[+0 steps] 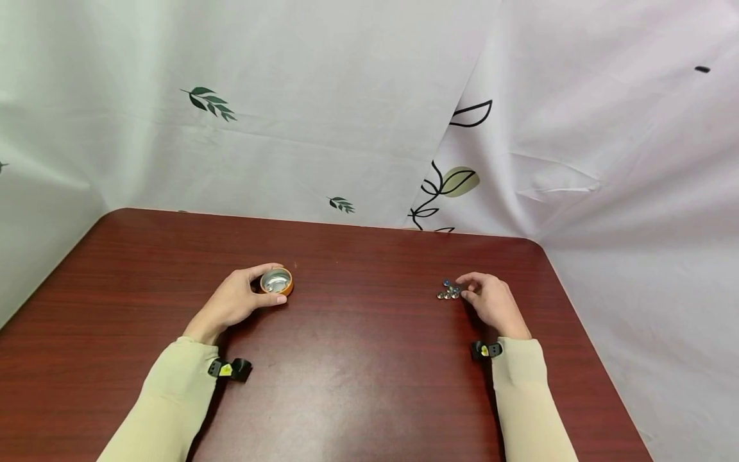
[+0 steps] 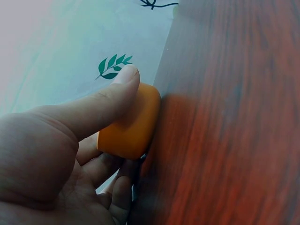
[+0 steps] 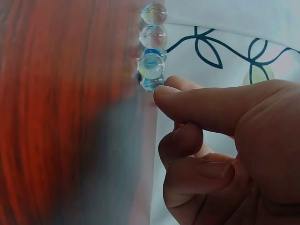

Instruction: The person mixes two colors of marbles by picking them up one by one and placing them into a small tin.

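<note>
On the left part of the table, my left hand [image 1: 233,298] grips a small round orange tin [image 1: 290,290] by its sides, thumb in front and fingers behind. The tin's top is uncovered and shows a shiny silver inside. In the left wrist view the thumb presses along its orange wall [image 2: 129,129]. Over on the right, my right hand [image 1: 491,301] is at a cluster of clear glass marbles [image 1: 447,295] with coloured swirls. Its thumb and index finger are spread apart at the cluster's right edge. In the right wrist view the thumb tip overlaps the nearest marble [image 3: 152,83].
Both hands rest over a reddish-brown wooden table [image 1: 358,359] with rounded far corners. A pale cloth [image 1: 323,115] with leaf prints hangs behind it and along both sides. Each wrist wears a small black camera strap [image 1: 231,369].
</note>
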A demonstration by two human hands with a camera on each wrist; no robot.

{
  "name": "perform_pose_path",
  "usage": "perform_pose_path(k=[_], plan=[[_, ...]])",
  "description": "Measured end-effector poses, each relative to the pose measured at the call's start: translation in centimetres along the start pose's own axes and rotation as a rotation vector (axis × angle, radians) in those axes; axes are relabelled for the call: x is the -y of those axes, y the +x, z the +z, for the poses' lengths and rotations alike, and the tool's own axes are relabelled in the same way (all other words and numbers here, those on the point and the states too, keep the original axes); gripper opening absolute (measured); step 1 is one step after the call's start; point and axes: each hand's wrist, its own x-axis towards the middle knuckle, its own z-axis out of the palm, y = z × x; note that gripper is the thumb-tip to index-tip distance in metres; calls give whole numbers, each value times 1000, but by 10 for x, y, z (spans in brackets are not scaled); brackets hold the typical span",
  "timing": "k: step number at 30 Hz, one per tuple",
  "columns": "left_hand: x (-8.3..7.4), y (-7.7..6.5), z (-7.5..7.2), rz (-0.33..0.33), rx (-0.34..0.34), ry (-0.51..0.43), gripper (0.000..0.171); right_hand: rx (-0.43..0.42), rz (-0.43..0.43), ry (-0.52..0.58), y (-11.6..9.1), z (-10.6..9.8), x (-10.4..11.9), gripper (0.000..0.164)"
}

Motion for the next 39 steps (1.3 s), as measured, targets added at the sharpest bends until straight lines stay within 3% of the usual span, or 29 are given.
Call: perform_pose_path(k=[39], plan=[[-2, -1, 0, -2, -13, -8, 66, 6, -1, -2, 2, 6, -2, 18]])
